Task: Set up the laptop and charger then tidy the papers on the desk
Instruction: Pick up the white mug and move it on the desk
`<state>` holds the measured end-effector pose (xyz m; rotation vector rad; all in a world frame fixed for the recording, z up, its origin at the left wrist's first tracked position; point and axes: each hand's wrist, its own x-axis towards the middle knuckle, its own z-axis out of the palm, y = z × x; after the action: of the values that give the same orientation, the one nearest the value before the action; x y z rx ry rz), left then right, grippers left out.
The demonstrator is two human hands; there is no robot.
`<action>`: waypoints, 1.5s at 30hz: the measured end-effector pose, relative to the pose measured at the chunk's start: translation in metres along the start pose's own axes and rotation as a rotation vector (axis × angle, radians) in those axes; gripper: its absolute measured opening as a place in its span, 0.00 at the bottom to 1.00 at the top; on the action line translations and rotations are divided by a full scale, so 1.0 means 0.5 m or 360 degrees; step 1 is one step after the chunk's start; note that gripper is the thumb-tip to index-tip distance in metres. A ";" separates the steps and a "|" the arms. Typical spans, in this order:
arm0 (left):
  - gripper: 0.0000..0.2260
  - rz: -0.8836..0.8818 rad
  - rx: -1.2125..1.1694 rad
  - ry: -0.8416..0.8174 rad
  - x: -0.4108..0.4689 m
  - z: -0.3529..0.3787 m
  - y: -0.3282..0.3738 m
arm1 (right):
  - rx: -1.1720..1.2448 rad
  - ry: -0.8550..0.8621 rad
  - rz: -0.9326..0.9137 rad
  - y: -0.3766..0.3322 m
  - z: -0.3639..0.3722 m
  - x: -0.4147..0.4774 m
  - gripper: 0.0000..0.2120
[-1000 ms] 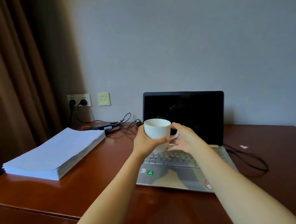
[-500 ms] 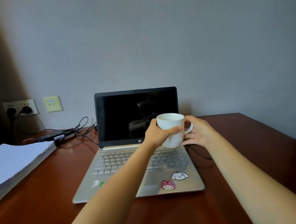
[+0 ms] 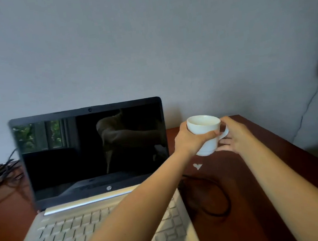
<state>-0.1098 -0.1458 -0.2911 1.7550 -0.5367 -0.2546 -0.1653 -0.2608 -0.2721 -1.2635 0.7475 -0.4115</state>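
Head view: left hand (image 3: 190, 140) wraps fingers and thumb round body of white mug (image 3: 206, 135); right hand (image 3: 236, 137) pinches mug handle, thumb on top, fingers curled beneath. Open laptop (image 3: 91, 153), screen dark, sits on wooden desk (image 3: 241, 186) left of and below left hand; left forearm crosses over keyboard. Black cable (image 3: 228, 201) loops on desk below both hands, just beside laptop. Small white paper scrap (image 3: 197, 166) lies under mug.
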 end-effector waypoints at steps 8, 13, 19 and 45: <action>0.35 -0.0167 -0.0056 -0.0150 0.123 0.043 0.062 | 0.0037 0.0190 0.0134 -0.089 -0.015 0.085 0.07; 0.36 -0.0211 -0.0027 -0.0207 0.193 0.085 0.084 | 0.0091 0.0289 0.0226 -0.126 -0.037 0.152 0.12; 0.38 -0.0243 0.0035 -0.0199 0.271 0.160 0.066 | 0.0206 0.0367 0.0299 -0.139 -0.071 0.248 0.11; 0.38 -0.0142 -0.0163 -0.0150 0.501 0.364 -0.055 | 0.0182 0.0385 0.0112 -0.077 -0.182 0.597 0.15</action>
<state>0.0327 -0.4182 -0.3357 1.6756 -0.5050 -0.4223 -0.0153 -0.5312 -0.3283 -1.0884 0.9571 -0.5482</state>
